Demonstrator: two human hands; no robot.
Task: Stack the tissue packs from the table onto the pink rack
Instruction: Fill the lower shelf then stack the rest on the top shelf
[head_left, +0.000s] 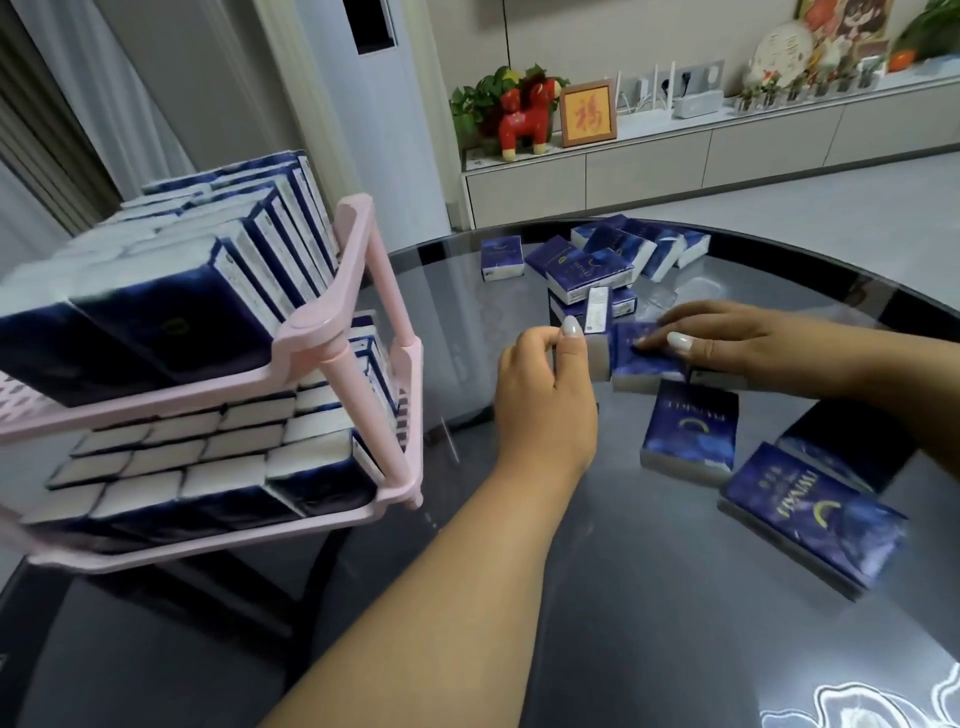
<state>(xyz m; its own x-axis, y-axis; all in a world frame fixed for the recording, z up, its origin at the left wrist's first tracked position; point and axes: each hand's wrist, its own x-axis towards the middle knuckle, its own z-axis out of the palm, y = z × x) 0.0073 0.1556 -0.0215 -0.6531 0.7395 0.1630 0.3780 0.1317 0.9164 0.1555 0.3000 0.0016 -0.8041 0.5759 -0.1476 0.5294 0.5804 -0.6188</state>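
A pink two-tier rack (358, 260) stands at the table's left edge, both shelves packed with blue-and-white tissue packs (171, 322). Several more tissue packs lie scattered on the dark glass table (597, 597). My left hand (545, 395) pinches the left side of an upright tissue pack (597, 332) at the table's middle. My right hand (748, 345) reaches in from the right and lies flat, fingers straight, on a flat pack (647, 358) right beside it. Two flat packs (691, 436) (815, 512) lie nearer to me on the right.
A loose pile of packs (623, 249) sits toward the table's far edge, with one pack (501, 258) standing apart on its left. Behind the table are a tall white unit (374, 104) and a long low cabinet (675, 161) with ornaments.
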